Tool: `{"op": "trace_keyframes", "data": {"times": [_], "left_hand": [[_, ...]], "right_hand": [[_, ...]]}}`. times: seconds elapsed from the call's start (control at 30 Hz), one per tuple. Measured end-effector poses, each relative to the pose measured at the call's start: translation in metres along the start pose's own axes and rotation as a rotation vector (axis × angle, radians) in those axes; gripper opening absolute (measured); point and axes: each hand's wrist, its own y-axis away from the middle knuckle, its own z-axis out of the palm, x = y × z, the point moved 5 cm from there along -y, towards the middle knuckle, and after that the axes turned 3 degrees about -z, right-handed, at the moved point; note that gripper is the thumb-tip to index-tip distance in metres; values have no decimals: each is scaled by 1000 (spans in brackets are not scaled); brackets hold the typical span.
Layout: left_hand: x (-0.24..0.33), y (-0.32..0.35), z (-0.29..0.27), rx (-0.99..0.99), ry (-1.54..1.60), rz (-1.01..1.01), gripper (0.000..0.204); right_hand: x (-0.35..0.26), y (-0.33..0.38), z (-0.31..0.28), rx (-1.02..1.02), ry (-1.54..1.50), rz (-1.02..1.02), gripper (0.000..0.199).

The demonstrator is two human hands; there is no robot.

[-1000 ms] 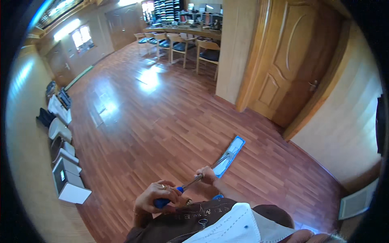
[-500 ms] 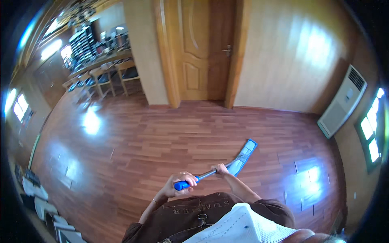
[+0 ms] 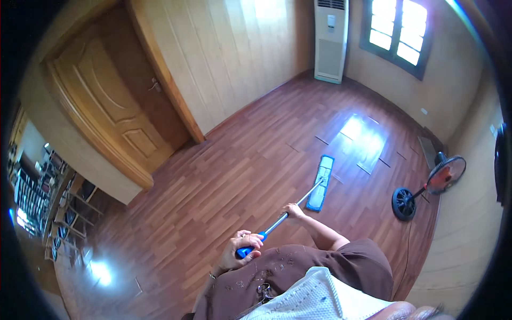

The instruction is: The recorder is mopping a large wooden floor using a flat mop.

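Observation:
A flat mop (image 3: pixel 318 186) with a blue-edged, pale rectangular head rests on the wooden floor ahead of me, a little right of centre. Its silver pole slants back toward my body and ends in a blue grip. My left hand (image 3: pixel 243 247) is closed round the blue grip near my waist, a ring and a bracelet showing on it. Farther down the pole, my right hand (image 3: pixel 293 211) wraps round the bare metal part. The far ends of some fingers on both hands are hidden by the pole and the hands themselves.
A standing fan (image 3: pixel 421 186) with a round black base is at the right, its cable trailing along the floor. A tall white air conditioner (image 3: pixel 330 48) stands in the far corner by a window (image 3: pixel 397 32). At left are a wooden door (image 3: pixel 109 90) and chairs (image 3: pixel 74 210).
My view has turned to the right, bringing the fan and the whole window into sight. The mop head now points more nearly straight away from me. Both hands keep their hold.

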Motion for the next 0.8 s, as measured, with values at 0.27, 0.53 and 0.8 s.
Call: {"op": "trace_keyframes", "data": {"times": [0.27,0.53,0.8], "left_hand": [[75,-34,13,-170,-94,119,13],[185,-60,10,-184,-129,380,16],[233,-77,28,-308,-101,520,28]], "right_hand": [[-38,53,-48,254,-156,19,9],[-152,41,-89,33,-289,50,11],[-231,31,-97,-208,-728,-67,36]]}}
